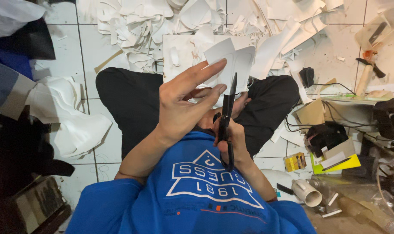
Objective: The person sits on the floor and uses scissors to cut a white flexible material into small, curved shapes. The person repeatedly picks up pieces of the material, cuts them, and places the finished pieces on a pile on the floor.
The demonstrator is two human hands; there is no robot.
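Note:
My left hand (186, 102) holds a white cut-out sheet piece (231, 60) up between thumb and outstretched fingers, above my crossed legs in black trousers. My right hand (236, 141) grips the handles of black scissors (227, 115), whose blades point up and away into the lower edge of the white piece. The right hand's fingers are partly hidden behind the scissor handles. I sit on a white tiled floor in a blue shirt.
A heap of white cut scraps (162, 21) covers the floor ahead. More white sheets (75, 121) lie at left. At right are a hammer (368, 71), cables, small boxes (331, 151), a white tube (307, 193) and a dark device (390, 121).

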